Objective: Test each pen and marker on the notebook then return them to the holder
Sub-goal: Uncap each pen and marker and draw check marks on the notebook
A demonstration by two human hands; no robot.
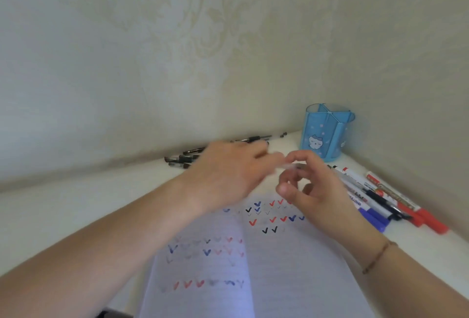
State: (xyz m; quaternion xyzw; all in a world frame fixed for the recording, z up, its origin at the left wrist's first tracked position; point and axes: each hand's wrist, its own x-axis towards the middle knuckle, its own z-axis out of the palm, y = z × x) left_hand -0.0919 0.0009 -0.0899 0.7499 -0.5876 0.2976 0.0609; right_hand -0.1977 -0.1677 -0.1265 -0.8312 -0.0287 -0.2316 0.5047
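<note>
white table (76,206): notebook (279,267), pens (185,157), markers (396,203), holder (324,135)

Both hands meet above the far end of the notebook (266,267), and motion smears them. The left hand (228,173) is blurred at the fingers, so how they lie cannot be told. Between it and the right hand (312,183) sits a pale, clear object (289,166), too blurred to name; the right hand's fingertips curl round it. The hands cover the notebook's far edge and some check marks there. The notebook's near end is cut off by the bottom edge. Left of the notebook's far end, the left hand hides part of the black pens (182,159). Print on the markers (375,198) right of the notebook is too small to read.
</note>
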